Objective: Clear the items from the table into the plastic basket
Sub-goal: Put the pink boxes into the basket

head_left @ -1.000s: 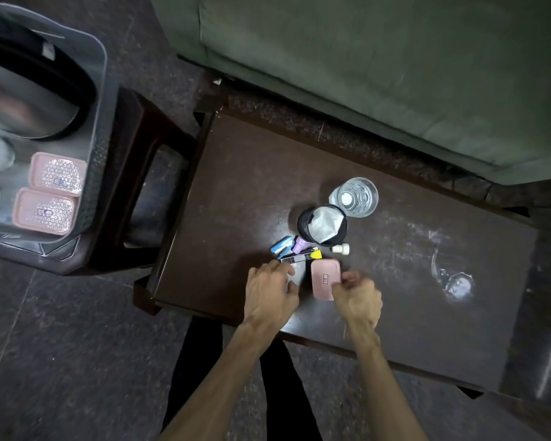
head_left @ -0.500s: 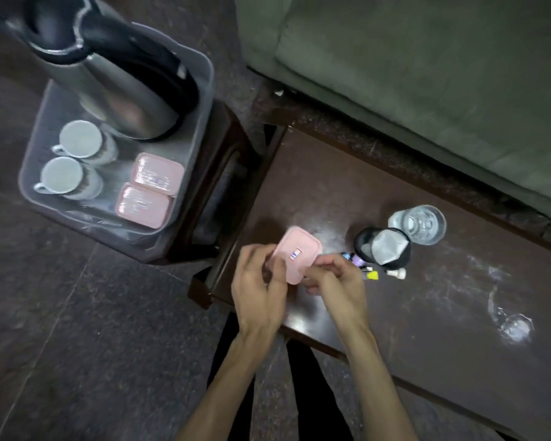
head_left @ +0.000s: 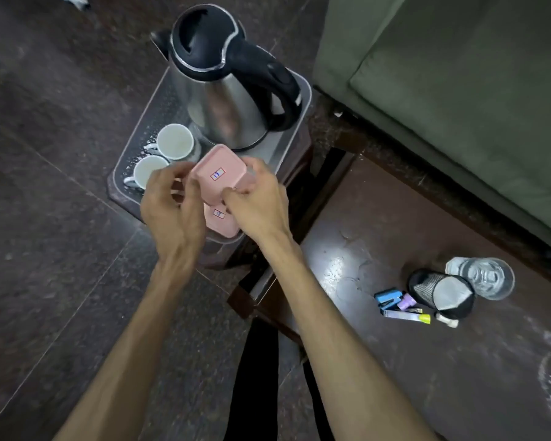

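A pink lidded box [head_left: 218,173] is held over the grey plastic basket [head_left: 295,122], gripped by my left hand [head_left: 172,208] on its left side and my right hand [head_left: 256,202] on its right. Below it another pink box [head_left: 220,222] lies in the basket, partly hidden by my hands. The basket also holds a steel kettle [head_left: 229,87] and two white cups [head_left: 175,142]. On the dark table [head_left: 442,370] to the right stay a glass [head_left: 485,278], a black mesh pen holder [head_left: 441,294], a blue stapler [head_left: 388,299] and small pens [head_left: 406,316].
The basket rests on a dark wooden stool [head_left: 303,173] left of the table. A green sofa [head_left: 458,106] runs along the far right. The floor [head_left: 54,218] is dark stone tile. My dark trouser legs show between my forearms.
Both hands picked the pink box up off the table and carried it left, from the table's near edge to above the basket. The view swung left with them.
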{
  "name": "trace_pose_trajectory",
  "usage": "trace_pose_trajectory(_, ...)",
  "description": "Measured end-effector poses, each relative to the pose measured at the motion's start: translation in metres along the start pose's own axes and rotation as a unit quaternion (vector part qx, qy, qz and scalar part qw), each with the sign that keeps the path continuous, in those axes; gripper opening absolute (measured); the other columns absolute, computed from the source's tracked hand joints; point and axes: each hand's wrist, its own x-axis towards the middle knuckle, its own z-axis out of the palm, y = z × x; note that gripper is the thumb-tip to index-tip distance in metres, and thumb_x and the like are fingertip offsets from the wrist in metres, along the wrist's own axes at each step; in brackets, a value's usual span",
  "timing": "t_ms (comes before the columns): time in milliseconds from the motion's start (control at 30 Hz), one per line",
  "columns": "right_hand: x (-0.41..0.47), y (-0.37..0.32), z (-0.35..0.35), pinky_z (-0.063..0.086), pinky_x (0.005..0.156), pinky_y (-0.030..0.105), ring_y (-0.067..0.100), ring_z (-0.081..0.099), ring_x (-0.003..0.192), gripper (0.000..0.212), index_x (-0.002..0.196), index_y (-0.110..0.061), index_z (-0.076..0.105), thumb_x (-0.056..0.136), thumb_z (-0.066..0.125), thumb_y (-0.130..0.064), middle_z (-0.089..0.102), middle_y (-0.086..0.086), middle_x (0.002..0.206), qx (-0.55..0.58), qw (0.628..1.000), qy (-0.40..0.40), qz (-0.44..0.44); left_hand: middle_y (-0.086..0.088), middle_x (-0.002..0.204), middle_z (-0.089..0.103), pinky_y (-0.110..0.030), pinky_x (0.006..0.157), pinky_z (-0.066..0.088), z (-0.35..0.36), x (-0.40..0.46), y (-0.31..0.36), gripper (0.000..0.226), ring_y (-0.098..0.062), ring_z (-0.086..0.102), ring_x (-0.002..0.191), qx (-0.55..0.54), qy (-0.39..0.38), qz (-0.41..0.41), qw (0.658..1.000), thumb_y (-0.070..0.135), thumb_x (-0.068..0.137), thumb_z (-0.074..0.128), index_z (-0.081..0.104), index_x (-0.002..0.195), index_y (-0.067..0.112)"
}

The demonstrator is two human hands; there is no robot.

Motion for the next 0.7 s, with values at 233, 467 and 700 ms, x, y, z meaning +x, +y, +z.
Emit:
trace_pose_trajectory(233, 0.046, -0.019, 0.040, 0.057, 0.094, 0.044, 0.035, 0.070, 0.108, 0.041, 0.122, -0.022, 0.069, 0.081, 0.066, -0.017, 0.079, 0.009, 0.106, -0.106, 0.994, -0.010, -0.015, -0.015, 0.125, 0.065, -0.038, 0.090, 0.054, -0.006, 0.022, -0.024, 0.038, -0.028, 0.071, 0.091, 0.117, -0.037, -0.018, 0.992, 0.010, 0.088, 0.065, 0.071, 0.125, 0.009)
trace_pose_trajectory(467, 0.053, -0.002, 0.055, 0.061, 0.086, 0.043, 0.036, 0.072, 0.101, 0.028, 0.109, -0.023, 0.073, 0.082, 0.070, -0.027, 0.079, 0.008, 0.099, -0.186, 0.981, 0.019, -0.054, -0.017, 0.119, 0.051, -0.043, 0.076, 0.047, 0.003, 0.013, -0.036, 0.030, -0.037, 0.060, 0.097, 0.258, -0.067, -0.004, 0.964, 0.022, 0.091, 0.065, 0.071, 0.115, 0.005)
trace_pose_trajectory(700, 0.056, 0.008, 0.056, 0.058, 0.091, 0.042, 0.034, 0.071, 0.109, 0.034, 0.123, -0.028, 0.070, 0.091, 0.073, -0.039, 0.079, 0.007, 0.107, -0.249, 0.965, 0.006, -0.086, -0.023, 0.116, 0.059, -0.054, 0.081, 0.050, 0.002, 0.012, -0.042, 0.041, -0.048, 0.061, 0.097, 0.306, -0.087, 0.014, 0.948, 0.025, 0.091, 0.067, 0.067, 0.125, 0.002)
